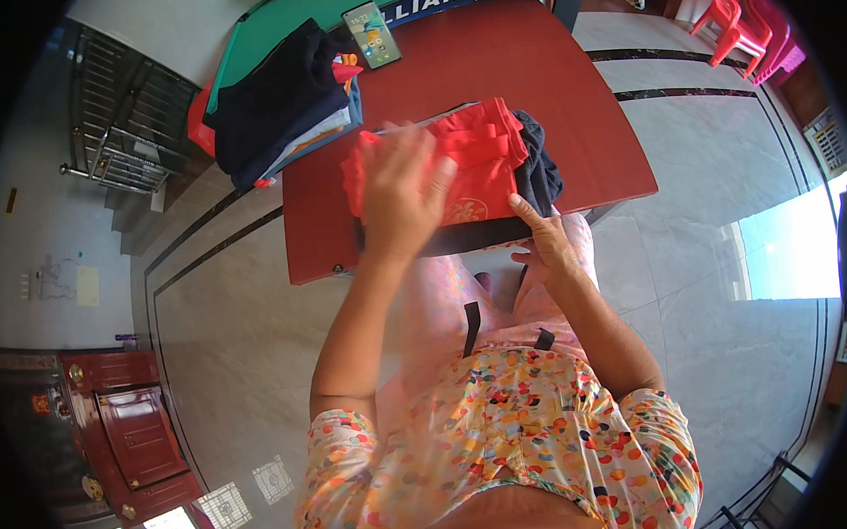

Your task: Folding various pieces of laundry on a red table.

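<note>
A folded red fabric piece (487, 185) with a strap-like band and a gold printed emblem, apparently a bag, lies before me on the dark red table. Black cloth (475, 236) shows under its near edge, and dark grey cloth (537, 164) sticks out bunched on its right. My left hand (403, 188), motion-blurred, is over the left part of the red fabric with its fingers apart; whether it touches is unclear. At the near right corner, the thumb of my right hand (545, 236) presses on the red fabric, its fingers lower down by the black cloth's edge.
A stack of folded clothes (278, 105), navy on top, sits on the table's left side. Beyond it lies a smartphone (372, 35) with its screen lit. The table's near edge (312, 272) is just ahead of my legs. Red plastic chairs (733, 26) stand far right.
</note>
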The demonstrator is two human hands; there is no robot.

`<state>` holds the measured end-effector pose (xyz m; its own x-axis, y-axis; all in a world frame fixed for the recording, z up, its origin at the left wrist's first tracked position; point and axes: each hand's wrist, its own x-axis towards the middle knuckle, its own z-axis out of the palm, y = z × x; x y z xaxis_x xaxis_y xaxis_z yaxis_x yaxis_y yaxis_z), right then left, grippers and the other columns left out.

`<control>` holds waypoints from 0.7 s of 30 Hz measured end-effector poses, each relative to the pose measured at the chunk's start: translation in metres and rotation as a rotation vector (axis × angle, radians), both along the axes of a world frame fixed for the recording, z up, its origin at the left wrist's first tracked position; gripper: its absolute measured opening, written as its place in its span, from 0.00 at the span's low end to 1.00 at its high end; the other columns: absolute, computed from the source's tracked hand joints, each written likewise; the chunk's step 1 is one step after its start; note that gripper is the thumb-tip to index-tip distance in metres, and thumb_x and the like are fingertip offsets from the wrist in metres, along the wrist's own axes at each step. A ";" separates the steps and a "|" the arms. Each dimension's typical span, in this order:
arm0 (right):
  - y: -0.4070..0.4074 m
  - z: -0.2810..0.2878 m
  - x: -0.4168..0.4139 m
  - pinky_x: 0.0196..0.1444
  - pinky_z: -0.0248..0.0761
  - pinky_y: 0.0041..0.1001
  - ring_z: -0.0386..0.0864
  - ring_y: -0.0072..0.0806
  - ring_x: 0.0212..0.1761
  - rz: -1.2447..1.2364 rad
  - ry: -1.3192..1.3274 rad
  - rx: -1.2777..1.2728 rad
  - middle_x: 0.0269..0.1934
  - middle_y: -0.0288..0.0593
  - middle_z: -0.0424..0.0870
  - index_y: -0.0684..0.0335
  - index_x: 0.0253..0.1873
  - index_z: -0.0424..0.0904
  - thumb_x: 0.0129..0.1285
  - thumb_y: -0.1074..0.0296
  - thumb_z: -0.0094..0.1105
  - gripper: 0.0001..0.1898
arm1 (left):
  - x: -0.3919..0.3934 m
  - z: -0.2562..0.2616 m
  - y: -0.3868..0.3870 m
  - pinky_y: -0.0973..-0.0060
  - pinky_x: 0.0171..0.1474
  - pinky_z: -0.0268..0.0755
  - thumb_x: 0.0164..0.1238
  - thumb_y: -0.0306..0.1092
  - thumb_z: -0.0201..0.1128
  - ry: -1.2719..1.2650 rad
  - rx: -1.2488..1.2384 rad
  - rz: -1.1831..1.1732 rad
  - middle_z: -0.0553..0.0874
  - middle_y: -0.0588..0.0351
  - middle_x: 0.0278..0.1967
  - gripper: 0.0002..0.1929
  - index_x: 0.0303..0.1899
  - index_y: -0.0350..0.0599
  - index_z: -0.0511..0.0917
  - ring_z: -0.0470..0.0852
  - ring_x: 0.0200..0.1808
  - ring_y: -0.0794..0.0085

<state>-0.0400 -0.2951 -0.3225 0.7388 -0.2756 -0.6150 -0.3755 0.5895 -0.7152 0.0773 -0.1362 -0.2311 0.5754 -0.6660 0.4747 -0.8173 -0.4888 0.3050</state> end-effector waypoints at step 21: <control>0.012 -0.006 -0.005 0.39 0.75 0.28 0.80 0.30 0.42 -0.147 -0.148 -0.106 0.51 0.51 0.72 0.69 0.64 0.45 0.47 0.49 0.71 0.50 | 0.040 -0.065 0.050 0.62 0.71 0.46 0.66 0.56 0.51 0.288 0.201 0.289 0.53 0.47 0.70 0.30 0.68 0.62 0.58 0.51 0.71 0.54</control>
<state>-0.0455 -0.2827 -0.3280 0.7660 -0.4440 -0.4649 -0.1777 0.5487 -0.8169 0.1177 -0.0864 -0.2962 0.8411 -0.5209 0.1457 -0.5341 -0.7573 0.3758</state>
